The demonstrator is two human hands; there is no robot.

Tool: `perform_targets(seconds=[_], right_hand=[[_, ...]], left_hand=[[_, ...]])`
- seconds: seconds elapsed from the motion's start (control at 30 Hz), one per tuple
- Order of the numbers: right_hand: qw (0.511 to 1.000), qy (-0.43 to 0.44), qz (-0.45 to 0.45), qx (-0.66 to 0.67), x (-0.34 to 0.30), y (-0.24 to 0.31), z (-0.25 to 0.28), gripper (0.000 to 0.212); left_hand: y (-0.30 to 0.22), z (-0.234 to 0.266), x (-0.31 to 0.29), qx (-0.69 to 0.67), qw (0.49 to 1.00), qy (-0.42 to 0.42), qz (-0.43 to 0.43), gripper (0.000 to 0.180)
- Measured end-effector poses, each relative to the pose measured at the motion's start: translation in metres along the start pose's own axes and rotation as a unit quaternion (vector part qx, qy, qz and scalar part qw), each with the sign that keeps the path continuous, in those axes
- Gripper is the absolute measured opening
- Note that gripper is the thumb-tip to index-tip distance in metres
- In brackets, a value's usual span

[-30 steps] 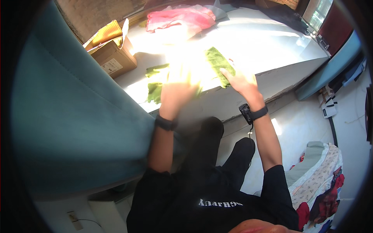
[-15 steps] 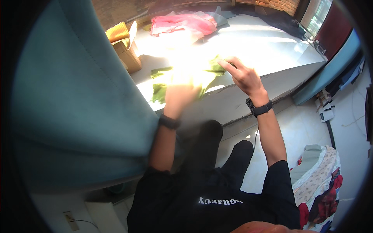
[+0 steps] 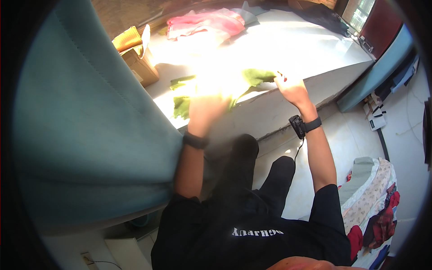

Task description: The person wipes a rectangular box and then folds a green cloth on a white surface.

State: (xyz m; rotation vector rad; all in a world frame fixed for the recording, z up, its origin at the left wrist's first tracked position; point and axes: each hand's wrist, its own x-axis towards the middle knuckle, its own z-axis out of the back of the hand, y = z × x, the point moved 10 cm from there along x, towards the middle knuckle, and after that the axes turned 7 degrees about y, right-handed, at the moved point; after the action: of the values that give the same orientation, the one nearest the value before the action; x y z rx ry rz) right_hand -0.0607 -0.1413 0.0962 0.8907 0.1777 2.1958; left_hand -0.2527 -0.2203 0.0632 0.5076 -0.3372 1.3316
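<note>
A green cloth (image 3: 258, 77) lies across the front part of a sunlit white ledge, its middle bleached out by glare. My right hand (image 3: 293, 89) pinches the cloth's right end and pulls it out sideways past the ledge's front edge. A small red spot shows by those fingertips; I cannot make out what it is. On the cloth's left part rests my left hand (image 3: 208, 105), smeared by bright light so its fingers are hidden. Both wrists wear black bands, and a small black device with a cable hangs at the right one.
A pink garment (image 3: 204, 23) lies at the back of the ledge (image 3: 321, 54), with dark cloth (image 3: 317, 17) to its right. An open cardboard box (image 3: 139, 67) stands at left, beside a teal curtain (image 3: 90, 130). Folded clothes (image 3: 366, 198) are piled low at right.
My right hand has moved rightward, stretching the green cloth's right end out with it. The left hand stays nearly in place on the cloth.
</note>
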Motion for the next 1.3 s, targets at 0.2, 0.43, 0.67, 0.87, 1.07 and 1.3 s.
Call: perform_targets(seconds=[0.2, 0.43, 0.67, 0.87, 1.07, 1.3], right_hand=[[0.994, -0.036, -0.083, 0.058, 0.007, -0.031, 0.005, 0.019], [0.964, -0.1, -0.066, 0.239, 0.012, 0.013, 0.006, 0.023], [0.938, 0.066, -0.116, 0.319, 0.001, -0.011, -0.033, 0.036], [0.907, 0.258, -0.146, 0.3, -0.003, 0.007, -0.069, 0.05], [0.974, 0.165, -0.102, 0.118, 0.017, 0.015, -0.068, 0.038], [0.977, 0.177, -0.099, 0.065, 0.03, 0.023, -0.069, 0.035]], left_hand=[[0.003, -0.009, 0.006, -0.088, 0.994, 0.064, 0.028, 0.06], [0.004, -0.009, 0.006, -0.057, 0.993, 0.101, 0.033, 0.059], [0.002, -0.007, 0.011, -0.13, 0.989, 0.063, 0.033, 0.06], [0.006, -0.009, 0.01, -0.136, 0.986, 0.088, 0.043, 0.06], [0.007, -0.01, 0.007, -0.14, 0.986, 0.078, 0.046, 0.06], [0.008, -0.014, 0.007, -0.157, 0.983, 0.08, 0.05, 0.06]])
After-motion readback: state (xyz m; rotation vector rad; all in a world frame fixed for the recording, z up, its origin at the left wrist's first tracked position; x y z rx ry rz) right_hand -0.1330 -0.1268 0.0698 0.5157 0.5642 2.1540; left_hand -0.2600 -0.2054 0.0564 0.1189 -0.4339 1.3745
